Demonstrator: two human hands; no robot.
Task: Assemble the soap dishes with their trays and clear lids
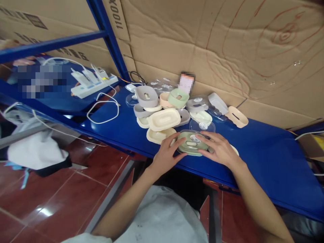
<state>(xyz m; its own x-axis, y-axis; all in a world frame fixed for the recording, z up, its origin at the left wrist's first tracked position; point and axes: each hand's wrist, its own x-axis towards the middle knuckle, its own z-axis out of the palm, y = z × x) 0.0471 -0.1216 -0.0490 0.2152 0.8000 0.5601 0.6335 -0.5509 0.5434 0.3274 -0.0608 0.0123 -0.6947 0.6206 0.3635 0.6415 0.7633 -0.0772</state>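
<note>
A green oval plastic box (191,150) under a clear lid with a round sticker lies at the front of the blue table. My left hand (165,154) grips its left end, thumb at the near edge. My right hand (222,148) grips the opposite end, fingers reaching over the lid. Just behind is a loose clear lid (209,127). To the left, a cream tray (164,118) rests above another cream tray (157,135). A cream piece (235,150) shows partly from behind my right hand.
Behind are a grey box (146,97), a light green box (178,98) and a peach box (238,117). A phone (186,82) leans against the cardboard wall (227,50). A power strip (95,86) and white cable (103,122) lie left, past a blue post. Another person's hand (24,61) shows far left.
</note>
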